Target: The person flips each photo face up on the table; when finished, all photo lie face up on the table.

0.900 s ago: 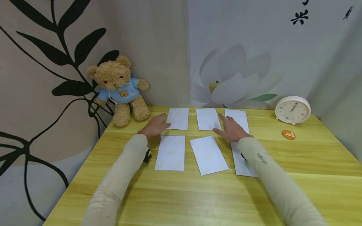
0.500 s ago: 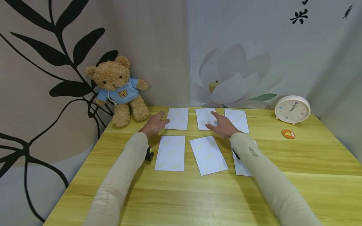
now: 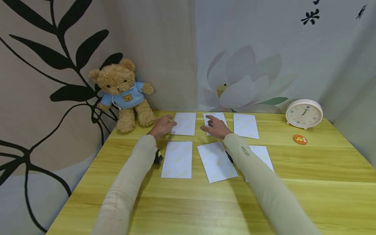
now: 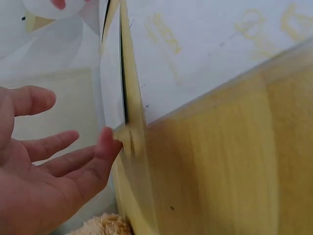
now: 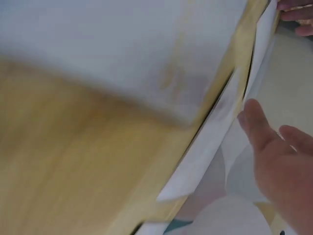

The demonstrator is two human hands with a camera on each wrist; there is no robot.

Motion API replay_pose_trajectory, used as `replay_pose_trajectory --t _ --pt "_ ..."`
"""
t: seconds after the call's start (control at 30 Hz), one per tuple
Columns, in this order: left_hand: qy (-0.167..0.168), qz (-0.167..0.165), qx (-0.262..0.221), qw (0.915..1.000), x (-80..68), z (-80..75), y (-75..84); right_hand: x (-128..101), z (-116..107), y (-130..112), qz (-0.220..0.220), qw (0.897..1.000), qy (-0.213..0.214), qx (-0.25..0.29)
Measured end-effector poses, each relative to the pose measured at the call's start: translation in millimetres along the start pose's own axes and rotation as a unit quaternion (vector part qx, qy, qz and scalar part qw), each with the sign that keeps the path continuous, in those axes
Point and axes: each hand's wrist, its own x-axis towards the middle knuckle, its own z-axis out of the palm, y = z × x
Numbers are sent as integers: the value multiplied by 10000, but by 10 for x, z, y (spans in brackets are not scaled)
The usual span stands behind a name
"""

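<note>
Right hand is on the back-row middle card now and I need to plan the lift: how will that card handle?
The back middle card looks thin and lies flat on the table, so it is probably light and somewhat bendy. With no raised edge showing, the right hand may find sliding easier than pinching. The smooth wood suggests it will skid readily.

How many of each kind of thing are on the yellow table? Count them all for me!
White paper sheets: 6, such as the far-right one
Teddy bear: 1
Round clock: 1
Orange disc: 1
Total: 9 things on the table
</note>
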Motion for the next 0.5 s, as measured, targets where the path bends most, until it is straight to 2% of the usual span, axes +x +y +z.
replay_pose_trajectory --t 0.27,0.5 --pt "27 -227 139 9996 22 3 24 154 203 -214 343 9947 -218 947" --pt "-92 -424 255 9987 63 44 85 207 297 -317 643 9910 -309 1136"
